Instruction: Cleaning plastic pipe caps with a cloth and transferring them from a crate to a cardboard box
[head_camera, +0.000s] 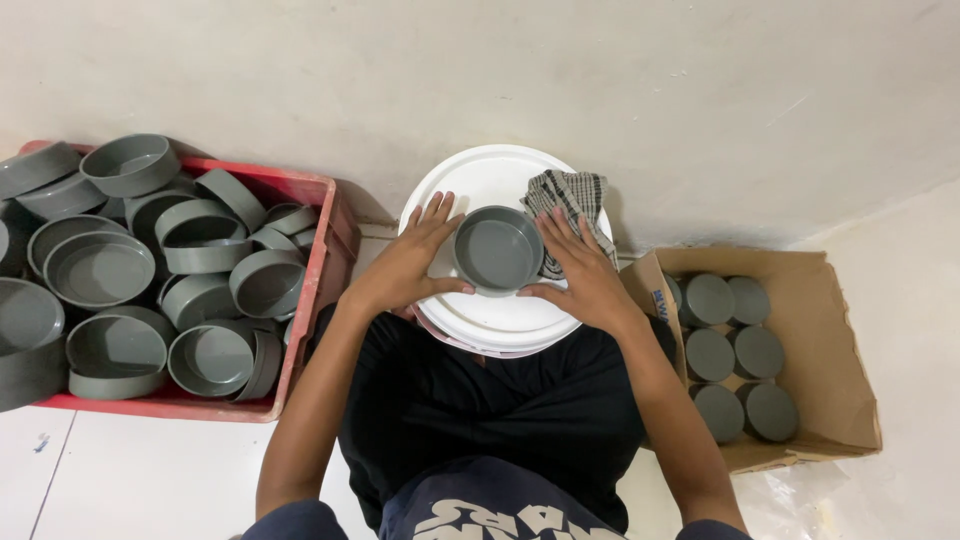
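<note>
The floor (150, 470) is pale and meets a plain wall on the far side. On the left stands a red crate (318, 235) heaped with loose grey caps (200, 300), round and shallow, most lying open side up, some tilted on edge. On the right an open cardboard box (835, 340) holds more grey caps stacked in columns (735, 355), closed faces up, packed close together. In the middle, just in front of the seated person's lap, is a white bucket lid (490, 180), round and flat, which serves as the work surface. A checked cloth (575, 195) lies on its far right edge.

At the centre of the lid sits a single grey cap (498, 250), open side up, its round axis upright, so it has no long direction. The left hand (410, 262) lies flat against its left side, thumb touching the near rim; the right hand (580, 270) mirrors it on the right, fingers spread over the cloth's edge. The hands are apart, cupping the cap between them rather than gripping it shut; whether they press it cannot be told. Both are equally near the cap, which lies directly between them.
</note>
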